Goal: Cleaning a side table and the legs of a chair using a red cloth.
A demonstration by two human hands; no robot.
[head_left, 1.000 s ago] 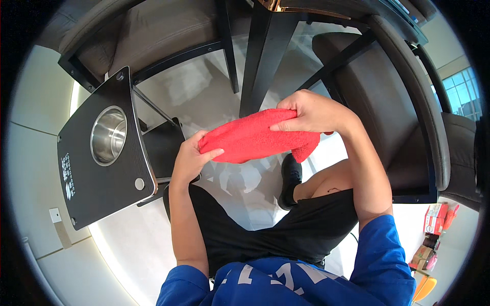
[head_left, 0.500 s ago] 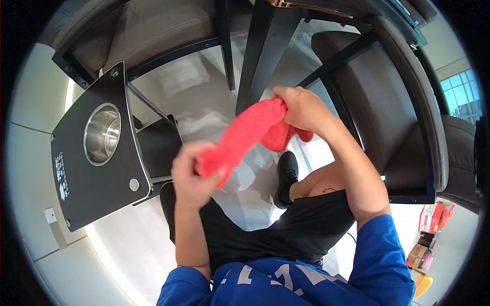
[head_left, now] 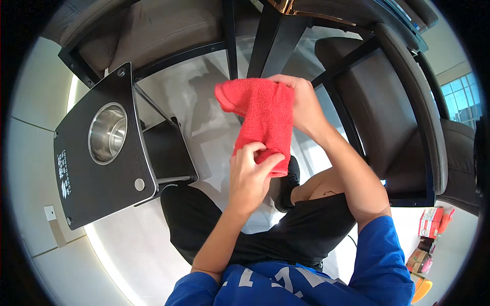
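Note:
A red terry towel (head_left: 266, 115) is bunched in folds between my hands, held above the floor in front of my lap. My right hand (head_left: 301, 102) grips its upper right side, with most of the fingers hidden behind the cloth. Lower down, my left hand (head_left: 251, 171) pinches the towel's bottom edge between thumb and fingers. One folded end of the cloth sticks out to the upper left, touched by neither hand.
To the left stands a black low table (head_left: 102, 178) with a round steel bowl (head_left: 107, 133) set into its top. Dark padded chairs (head_left: 380, 97) surround a table leg (head_left: 265, 46) ahead. Red boxes (head_left: 431, 222) lie at the far right. My black shoe (head_left: 287, 191) rests below the towel.
My left hand has moved right, closer to my right hand. The towel, stretched slantwise before, now hangs more upright and folded, with an end swung to the upper left.

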